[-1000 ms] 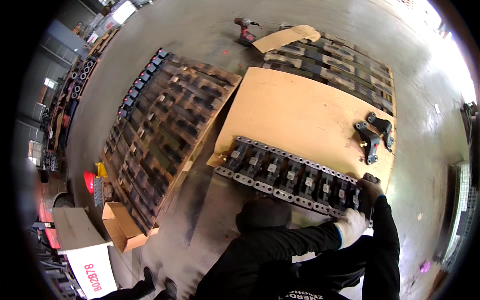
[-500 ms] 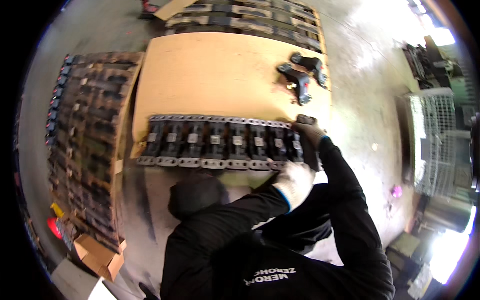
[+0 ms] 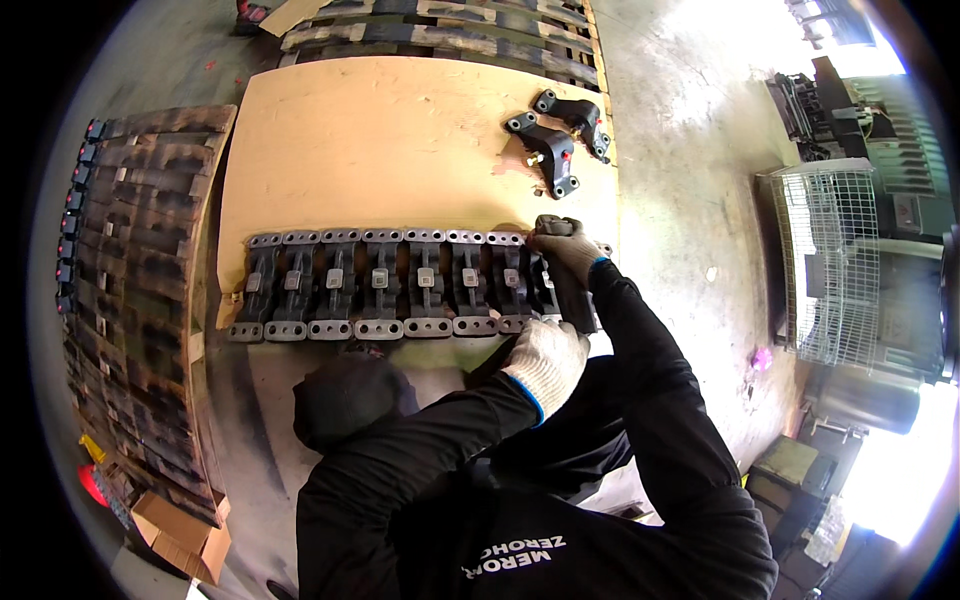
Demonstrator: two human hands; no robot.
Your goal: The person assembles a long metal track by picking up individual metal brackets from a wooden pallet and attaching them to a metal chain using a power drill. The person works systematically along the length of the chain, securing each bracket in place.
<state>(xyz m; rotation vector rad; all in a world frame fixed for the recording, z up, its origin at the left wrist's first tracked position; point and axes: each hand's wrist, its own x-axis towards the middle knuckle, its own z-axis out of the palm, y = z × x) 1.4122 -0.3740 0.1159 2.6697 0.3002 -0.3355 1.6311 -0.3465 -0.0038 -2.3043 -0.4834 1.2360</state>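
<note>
Both my hands wear pale knit gloves. My right hand (image 3: 568, 248) is closed around the far end of a dark metal bracket (image 3: 572, 300) at the right end of a row. My left hand (image 3: 548, 358) is closed at the bracket's near end, and its fingers partly hide that end. The held bracket looks tilted and overlaps the last one in the row. Several black cast brackets (image 3: 426, 280) stand side by side to its left, their grey machined end plates, pierced with holes, facing up.
The row lies along the near edge of a cardboard-topped surface (image 3: 370, 140). Two black brackets with red and brass-coloured fittings (image 3: 545, 155) lie at its far right. Wooden pallets (image 3: 150, 230) stand left and behind. An open carton (image 3: 180, 530) is lower left, a wire cage (image 3: 825, 260) right.
The whole view has shifted, so the scene sits further left. My right hand has come slightly left toward the row with the bracket. Both hands keep their grip.
</note>
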